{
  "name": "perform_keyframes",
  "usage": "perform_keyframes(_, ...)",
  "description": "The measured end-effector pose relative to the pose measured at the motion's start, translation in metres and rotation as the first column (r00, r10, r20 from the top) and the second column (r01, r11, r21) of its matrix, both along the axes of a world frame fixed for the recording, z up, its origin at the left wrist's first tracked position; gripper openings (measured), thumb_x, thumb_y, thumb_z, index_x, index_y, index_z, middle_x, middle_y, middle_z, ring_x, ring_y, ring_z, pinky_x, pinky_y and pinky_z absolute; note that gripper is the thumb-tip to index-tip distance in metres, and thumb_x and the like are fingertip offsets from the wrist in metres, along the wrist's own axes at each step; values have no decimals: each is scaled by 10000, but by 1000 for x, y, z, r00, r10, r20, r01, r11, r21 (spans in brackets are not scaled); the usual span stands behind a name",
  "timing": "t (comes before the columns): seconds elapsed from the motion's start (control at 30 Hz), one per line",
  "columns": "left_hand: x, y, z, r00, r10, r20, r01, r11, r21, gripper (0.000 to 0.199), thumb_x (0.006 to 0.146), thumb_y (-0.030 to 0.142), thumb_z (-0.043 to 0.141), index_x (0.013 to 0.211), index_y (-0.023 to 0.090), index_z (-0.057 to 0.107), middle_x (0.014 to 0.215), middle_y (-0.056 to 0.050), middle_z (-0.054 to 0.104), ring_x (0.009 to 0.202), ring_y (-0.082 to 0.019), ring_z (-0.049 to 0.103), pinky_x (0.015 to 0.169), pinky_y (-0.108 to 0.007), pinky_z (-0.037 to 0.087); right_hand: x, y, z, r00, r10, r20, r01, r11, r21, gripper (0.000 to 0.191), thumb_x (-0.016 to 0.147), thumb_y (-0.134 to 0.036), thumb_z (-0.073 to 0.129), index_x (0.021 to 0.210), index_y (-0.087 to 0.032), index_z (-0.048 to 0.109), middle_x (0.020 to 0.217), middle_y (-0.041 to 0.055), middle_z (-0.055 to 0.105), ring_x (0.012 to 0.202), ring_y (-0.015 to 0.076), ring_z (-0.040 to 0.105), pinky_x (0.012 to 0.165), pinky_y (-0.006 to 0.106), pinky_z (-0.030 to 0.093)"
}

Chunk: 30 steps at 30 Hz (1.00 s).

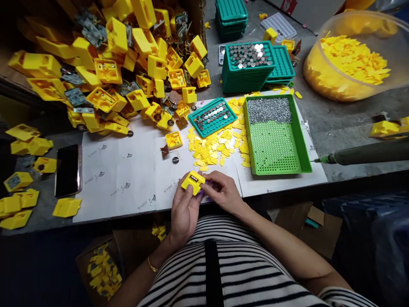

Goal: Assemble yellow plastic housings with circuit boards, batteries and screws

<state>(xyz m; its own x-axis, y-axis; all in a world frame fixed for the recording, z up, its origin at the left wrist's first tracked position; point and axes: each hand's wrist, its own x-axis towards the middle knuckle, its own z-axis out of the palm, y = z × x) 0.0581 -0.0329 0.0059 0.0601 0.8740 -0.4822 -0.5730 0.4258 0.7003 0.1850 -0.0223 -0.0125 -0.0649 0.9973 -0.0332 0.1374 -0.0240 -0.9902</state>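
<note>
My left hand (185,211) holds a small yellow plastic case (193,183) near the table's front edge, thumb on its face. Dark and silvery parts show in an opening in the case. The fingertips of my right hand (225,192) are closed at the case's right side; whether they pinch a small part is hidden. Something purple shows between the hands. Beyond them lie loose flat yellow pieces (207,149), a teal tray (213,116) with round metal cells, and an open yellow housing (174,140) with a round black part (175,160) beside it.
Yellow housings (116,36) are heaped at the back left. A green basket (277,147) holding small metal parts lies right of centre, near a screwdriver (367,154). Stacked teal trays (247,74) and a clear tub (348,87) stand behind. A phone (68,170) lies left.
</note>
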Motion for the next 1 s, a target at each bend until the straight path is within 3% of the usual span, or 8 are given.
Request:
perform_keyframes(0.13, -4, -3, -2, 999, -4, 38, 5, 1000, -27, 289, 838, 264, 665, 1125, 262, 631, 1208, -41, 658, 1171, -188, 591, 1027, -342, 455, 4, -7, -1, 959, -36, 282, -6, 989, 148, 268, 916, -357, 567, 1093, -176, 654, 880, 49, 650, 722, 120, 597, 661, 243, 486)
perform_keyframes(0.23, -6, -2, -1, 999, 33, 37, -32, 999, -31, 276, 837, 232, 660, 1112, 241, 629, 1205, -43, 662, 1158, -176, 604, 1041, -333, 445, 11, -3, 5, 876, 25, 481, -122, 978, 171, 327, 961, -409, 493, 1136, -181, 649, 888, 50, 651, 722, 122, 608, 621, 229, 466)
perform_keyframes(0.33, -8, -1, 1, 998, 16, 56, -11, 996, -92, 294, 842, 250, 649, 1130, 209, 609, 1195, -81, 672, 1154, -227, 628, 1045, -394, 447, 27, 12, 15, 701, 59, 711, -183, 978, 99, 372, 941, -474, 519, 1158, -196, 640, 990, 67, 653, 764, 146, 626, 598, 240, 451)
perform_keyframes(0.47, -11, 0, 1, 998, 1, 55, 9, 982, -187, 315, 832, 236, 653, 1135, 195, 578, 1155, -92, 686, 1088, -273, 673, 995, -418, 484, 45, 23, 26, 362, 46, 931, -123, 992, -2, 275, 958, -359, 495, 1086, -170, 649, 1051, 97, 643, 805, 199, 633, 542, 273, 420)
perform_keyframes(0.57, -10, 1, 1, 998, -6, 56, 17, 978, -207, 287, 827, 211, 653, 1100, 188, 571, 1137, -90, 690, 1071, -281, 681, 946, -396, 518, 49, 5, 29, 269, 76, 960, -206, 978, -19, 268, 952, -307, 496, 1132, -154, 624, 1027, 99, 649, 836, 217, 627, 498, 279, 415)
perform_keyframes(0.7, -8, 6, 2, 995, -63, 82, 79, 974, -212, 260, 808, 174, 663, 1049, 195, 570, 1164, -75, 681, 1093, -279, 672, 881, -348, 546, 58, -39, 21, 313, 32, 949, -368, 925, 90, 397, 897, -308, 609, 1224, -84, 581, 1021, 139, 658, 925, 251, 606, 587, 301, 507)
perform_keyframes(0.87, -2, 9, 2, 979, -124, 165, 159, 963, -216, 263, 856, 240, 619, 1107, 185, 562, 1165, -104, 678, 1106, -285, 664, 879, -350, 544, 80, -62, 1, 528, -68, 847, -382, 872, 308, 182, 915, -168, 576, 1067, -137, 673, 897, 95, 691, 795, 188, 608, 671, 285, 524)
perform_keyframes(1.0, 1, 6, 1, 973, -168, 157, 198, 960, -196, 281, 880, 302, 592, 1136, 188, 566, 1139, -105, 684, 1067, -282, 679, 862, -378, 553, 86, -53, 6, 738, 51, 672, -282, 929, 239, 182, 924, -206, 572, 1047, -154, 696, 898, 89, 703, 780, 165, 649, 680, 269, 530)
